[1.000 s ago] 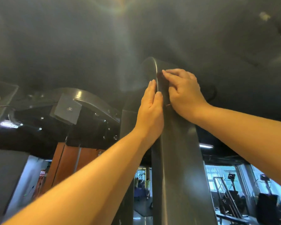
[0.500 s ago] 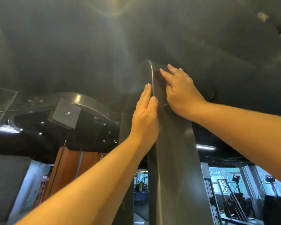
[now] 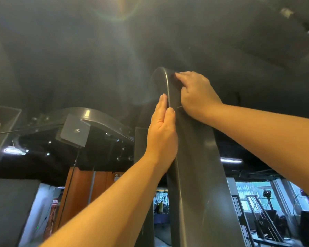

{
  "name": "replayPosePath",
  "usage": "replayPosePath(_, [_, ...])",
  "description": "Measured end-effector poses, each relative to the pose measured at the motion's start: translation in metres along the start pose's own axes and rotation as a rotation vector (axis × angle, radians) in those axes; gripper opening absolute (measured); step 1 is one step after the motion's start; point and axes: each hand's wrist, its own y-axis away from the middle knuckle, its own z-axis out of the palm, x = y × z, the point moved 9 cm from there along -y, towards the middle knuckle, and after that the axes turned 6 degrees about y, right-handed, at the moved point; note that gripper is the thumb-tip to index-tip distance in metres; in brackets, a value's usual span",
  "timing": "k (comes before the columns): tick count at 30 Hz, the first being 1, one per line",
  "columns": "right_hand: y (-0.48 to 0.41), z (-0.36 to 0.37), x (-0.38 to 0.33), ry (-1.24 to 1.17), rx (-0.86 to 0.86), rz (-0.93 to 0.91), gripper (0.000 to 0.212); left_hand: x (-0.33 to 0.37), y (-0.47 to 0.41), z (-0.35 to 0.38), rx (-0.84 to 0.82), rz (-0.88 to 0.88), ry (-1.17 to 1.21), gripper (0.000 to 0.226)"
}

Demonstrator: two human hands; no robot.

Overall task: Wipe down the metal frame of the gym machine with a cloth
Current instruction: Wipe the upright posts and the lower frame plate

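frame [image 3: 200, 175] upright, top curving away | left hand [image 3: 161, 134] flat on edge | right hand [image 3: 196, 93] pinching cloth [image 3: 174, 81] near top

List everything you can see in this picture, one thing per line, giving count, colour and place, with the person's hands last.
metal frame: one, dark grey, upright in the centre, curving over at the top
cloth: one, dark, near the frame's top, under the right hand
curved machine arm: one, grey, left of the frame
square plate: one, grey, on the curved arm
wooden panels: two showing, orange-brown, lower left
strip lights: two, white, one on each side
gym equipment: count unclear, dark, lower right
left hand: one, bare, flat on the frame's left edge
right hand: one, bare, holding the cloth against the frame
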Motion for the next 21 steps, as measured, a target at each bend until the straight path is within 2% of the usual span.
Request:
replayPosePath(3, [0.042,-0.006,-0.011,-0.079,0.007,-0.134,0.052,0.002,0.0,0.0,-0.009,0.035,0.004,0.07])
replayPosePath(6, [0.065,-0.007,-0.003,-0.058,-0.072,-0.271,0.049,0.0,-0.002,-0.001,0.001,0.03,0.007,0.069])
replayPosePath(8, [0.04,-0.007,0.012,-0.013,-0.058,-0.223,0.055,-0.002,-0.002,-0.001,0.0,0.007,0.005,0.07])
replayPosePath(10, [0.013,-0.007,0.02,0.005,-0.032,-0.085,0.063,-0.002,-0.002,-0.001,-0.005,-0.004,-0.011,0.07])
replayPosePath(12, [0.007,-0.005,0.015,0.057,-0.009,-0.005,0.056,0.0,-0.001,-0.001,-0.005,0.001,-0.009,0.071])
replayPosePath(16, [0.061,-0.005,-0.009,-0.055,0.026,-0.107,0.051,0.007,0.003,0.0,-0.003,0.029,0.006,0.07])
replayPosePath(18, [0.088,-0.006,-0.013,-0.133,-0.011,-0.2,0.05,0.008,0.005,0.0,0.004,0.028,0.035,0.07])
replayPosePath(21, [0.082,-0.008,-0.004,-0.081,-0.04,-0.29,0.049,0.007,0.007,0.0,0.018,0.013,0.027,0.07])
